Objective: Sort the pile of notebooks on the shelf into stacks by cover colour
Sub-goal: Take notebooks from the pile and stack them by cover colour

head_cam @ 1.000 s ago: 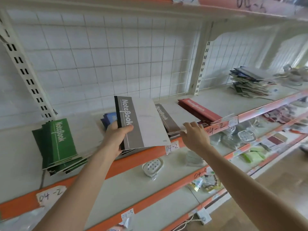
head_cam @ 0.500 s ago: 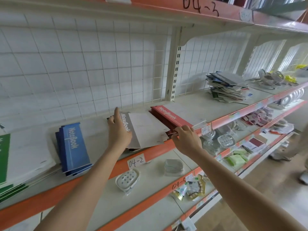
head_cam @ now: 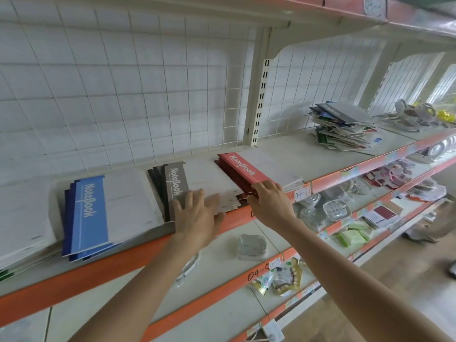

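Grey stack (head_cam: 176,186) on shelf (head_cam: 148,253); L grip (head_cam: 197,218) flat on it, fingers (head_cam: 190,198) straight. R grip (head_cam: 270,203) curls on near end of red stack (head_cam: 243,169), just right of grey; blue stack (head_cam: 90,213) left, mixed pile (head_cam: 343,129) far right.

Blue stack (head_cam: 91,213), grey stack (head_cam: 195,186) and red stack (head_cam: 246,172) lie flat side by side; mixed pile (head_cam: 343,129) far right.

Bright, soft, wide-angle edge distortion
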The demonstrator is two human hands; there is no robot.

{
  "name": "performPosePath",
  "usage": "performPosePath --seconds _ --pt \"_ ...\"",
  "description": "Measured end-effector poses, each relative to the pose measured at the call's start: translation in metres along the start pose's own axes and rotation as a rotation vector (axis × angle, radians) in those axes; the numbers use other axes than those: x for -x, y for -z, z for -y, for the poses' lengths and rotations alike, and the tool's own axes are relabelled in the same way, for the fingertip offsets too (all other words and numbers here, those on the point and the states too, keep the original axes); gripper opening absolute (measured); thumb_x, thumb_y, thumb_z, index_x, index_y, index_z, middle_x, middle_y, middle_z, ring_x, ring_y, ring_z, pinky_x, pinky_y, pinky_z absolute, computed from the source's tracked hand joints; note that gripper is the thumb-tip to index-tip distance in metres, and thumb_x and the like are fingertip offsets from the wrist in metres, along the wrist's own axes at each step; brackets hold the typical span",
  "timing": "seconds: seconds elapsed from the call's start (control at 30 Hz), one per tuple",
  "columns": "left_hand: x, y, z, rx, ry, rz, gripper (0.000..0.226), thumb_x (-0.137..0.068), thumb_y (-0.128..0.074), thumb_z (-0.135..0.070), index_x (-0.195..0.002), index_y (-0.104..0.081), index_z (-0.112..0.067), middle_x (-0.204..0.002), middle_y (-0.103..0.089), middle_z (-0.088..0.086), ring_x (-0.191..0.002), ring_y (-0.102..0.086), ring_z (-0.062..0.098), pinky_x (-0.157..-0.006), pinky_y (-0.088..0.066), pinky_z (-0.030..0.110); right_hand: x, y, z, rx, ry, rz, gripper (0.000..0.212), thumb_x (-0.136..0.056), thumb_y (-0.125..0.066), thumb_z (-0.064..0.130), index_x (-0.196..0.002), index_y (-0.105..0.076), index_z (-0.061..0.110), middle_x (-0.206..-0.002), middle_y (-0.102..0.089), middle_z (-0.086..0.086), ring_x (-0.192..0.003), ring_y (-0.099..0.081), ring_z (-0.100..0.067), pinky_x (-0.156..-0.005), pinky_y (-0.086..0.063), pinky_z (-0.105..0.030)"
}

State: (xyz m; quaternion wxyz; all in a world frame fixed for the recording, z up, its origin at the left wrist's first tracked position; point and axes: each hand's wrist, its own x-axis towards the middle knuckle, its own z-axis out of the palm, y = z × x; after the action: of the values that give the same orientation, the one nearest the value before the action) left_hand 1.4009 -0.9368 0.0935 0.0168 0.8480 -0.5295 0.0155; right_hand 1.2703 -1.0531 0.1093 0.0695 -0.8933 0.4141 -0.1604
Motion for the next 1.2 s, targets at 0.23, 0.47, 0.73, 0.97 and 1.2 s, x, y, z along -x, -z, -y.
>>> performPosePath --seconds 0.23,0.47,0.73,0.97,1.2 --pt "-0.023 -0.003 0.006 -0.032 0.039 -0.029 0.053 -0.098 -0.024 -0.048 -0.147 -0.014 -0.03 -0.155 -0.014 0.011 -0.141 -0.012 0.034 -0.109 -0.017 0.059 0.01 0.005 -0.021 0.008 -0.085 -0.002 0.036 -0.098 -0.039 0.031 -0.126 -0.052 0.012 -0.126 -0.052 -0.007 -0.117 -0.045 -0.025 -0.091 -0.045 -0.039" --pt "-0.042 0.011 -0.012 0.059 -0.122 -0.023 0.048 -0.096 -0.028 -0.048 -0.139 -0.033 -0.027 -0.145 -0.033 0.008 -0.137 -0.022 0.03 -0.105 -0.03 0.049 0.016 0.017 -0.049 0.056 -0.191 -0.04 0.041 -0.098 -0.041 0.032 -0.134 -0.046 0.013 -0.134 -0.049 -0.006 -0.127 -0.038 -0.026 -0.099 -0.04 -0.04" --pt "-0.069 0.022 -0.087 0.184 -0.386 -0.093 0.05 -0.098 -0.032 -0.044 -0.144 -0.033 -0.025 -0.147 -0.034 0.011 -0.137 -0.025 0.028 -0.104 -0.029 0.044 0.039 0.026 -0.092 0.113 -0.332 -0.057 0.043 -0.098 -0.039 0.035 -0.136 -0.043 0.015 -0.14 -0.044 -0.005 -0.134 -0.032 -0.026 -0.106 -0.032 -0.043" --pt "-0.087 0.013 -0.161 0.186 -0.515 -0.124 0.051 -0.097 -0.036 -0.044 -0.143 -0.036 -0.021 -0.14 -0.042 0.008 -0.129 -0.034 0.026 -0.099 -0.033 0.038 0.048 0.041 -0.159 0.132 -0.452 -0.054 0.043 -0.097 -0.04 0.037 -0.135 -0.044 0.016 -0.139 -0.044 -0.006 -0.13 -0.035 -0.027 -0.103 -0.034 -0.041" --pt "-0.122 -0.002 -0.259 0.144 -0.475 -0.12 0.05 -0.095 -0.036 -0.045 -0.139 -0.037 -0.02 -0.136 -0.044 0.007 -0.126 -0.036 0.027 -0.096 -0.035 0.037 0.037 0.066 -0.261 0.121 -0.466 -0.038 0.044 -0.098 -0.039 0.037 -0.136 -0.041 0.015 -0.139 -0.043 -0.009 -0.13 -0.034 -0.028 -0.1 -0.036 -0.041"
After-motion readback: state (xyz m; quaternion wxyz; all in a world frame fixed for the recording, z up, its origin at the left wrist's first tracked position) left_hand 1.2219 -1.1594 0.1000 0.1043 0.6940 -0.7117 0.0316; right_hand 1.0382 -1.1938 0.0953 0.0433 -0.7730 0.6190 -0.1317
